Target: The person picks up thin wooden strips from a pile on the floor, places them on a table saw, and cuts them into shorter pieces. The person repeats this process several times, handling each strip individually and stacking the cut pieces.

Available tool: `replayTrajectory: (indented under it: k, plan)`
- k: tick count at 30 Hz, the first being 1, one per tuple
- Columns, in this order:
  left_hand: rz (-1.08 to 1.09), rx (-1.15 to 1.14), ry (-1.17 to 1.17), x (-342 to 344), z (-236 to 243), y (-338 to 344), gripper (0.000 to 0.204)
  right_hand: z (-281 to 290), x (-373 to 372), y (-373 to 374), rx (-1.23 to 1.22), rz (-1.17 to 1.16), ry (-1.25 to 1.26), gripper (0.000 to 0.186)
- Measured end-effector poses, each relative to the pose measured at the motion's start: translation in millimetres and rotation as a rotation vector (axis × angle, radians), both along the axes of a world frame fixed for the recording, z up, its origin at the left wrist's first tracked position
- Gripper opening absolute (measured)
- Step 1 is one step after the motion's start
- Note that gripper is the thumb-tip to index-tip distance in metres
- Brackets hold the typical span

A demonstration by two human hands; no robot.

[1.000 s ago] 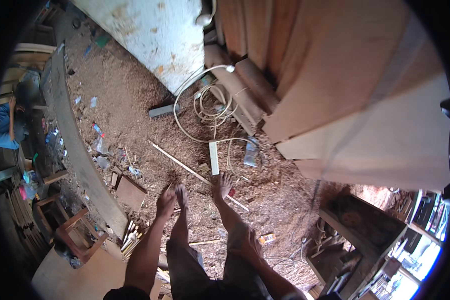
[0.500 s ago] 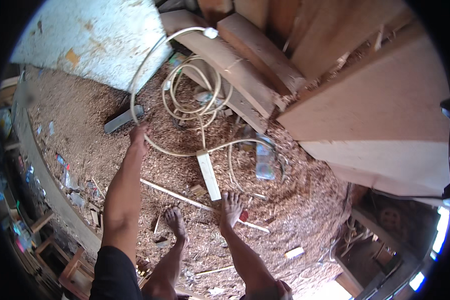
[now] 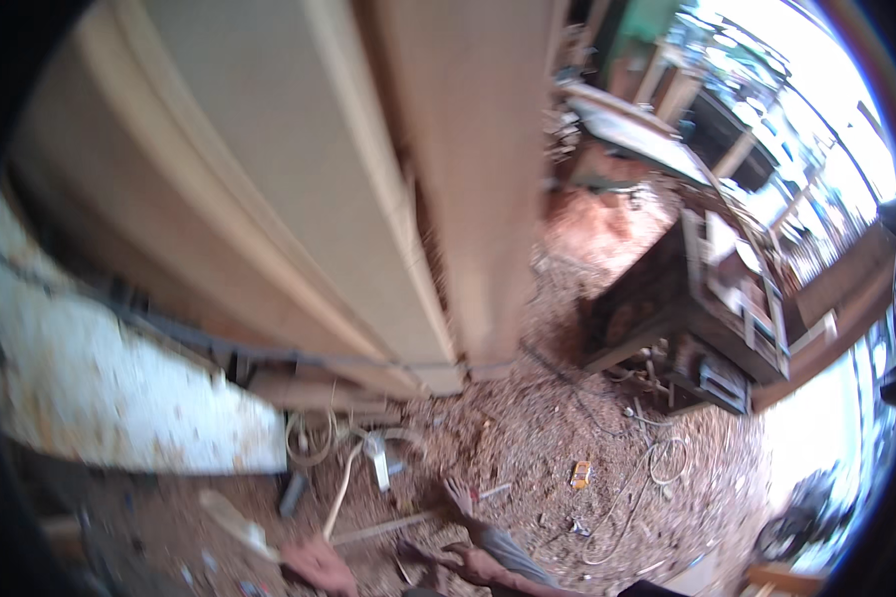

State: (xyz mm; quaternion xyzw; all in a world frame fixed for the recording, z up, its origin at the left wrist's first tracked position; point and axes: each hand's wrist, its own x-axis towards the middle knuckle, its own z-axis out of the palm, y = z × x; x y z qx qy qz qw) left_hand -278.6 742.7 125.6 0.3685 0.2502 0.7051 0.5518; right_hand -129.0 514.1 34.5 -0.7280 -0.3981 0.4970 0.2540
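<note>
My left hand [image 3: 317, 565] is low at the bottom edge, blurred, and looks closed around a white cable [image 3: 345, 485]. The cable runs up from it to a white power strip [image 3: 377, 464] and a coil [image 3: 312, 439] at the foot of the leaning boards. My bare foot [image 3: 458, 495] and lower leg [image 3: 503, 545] stand on the sawdust floor just right of the hand. A thin wooden strip [image 3: 388, 525] lies between hand and foot. My right hand is out of the picture.
Tall pale wooden boards [image 3: 368, 199] lean overhead, with a flaking white panel [image 3: 119, 398] at left. A dark wooden cabinet frame [image 3: 707, 318] stands at right. Thin wire loops [image 3: 657, 468] and a small yellow object [image 3: 580, 474] lie on the sawdust.
The view has swung up and right, from the floor to the leaning boards. My left hand, stretched toward the cable coil before, is now drawn back low with the cable.
</note>
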Motion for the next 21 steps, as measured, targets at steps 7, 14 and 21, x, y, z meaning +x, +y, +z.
replayTrajectory:
  k: [7,14,21]
  plan:
    - [-0.283,0.272,0.8,37,124,-34,0.025,257,16,87,0.701,0.073,1.061,0.083]
    - [-0.236,0.827,1.172,38,232,-50,0.021,389,40,61,0.452,0.104,0.913,0.095]
    - [0.145,1.387,1.292,-4,327,-50,0.027,452,116,-16,0.997,-0.133,1.054,0.086]
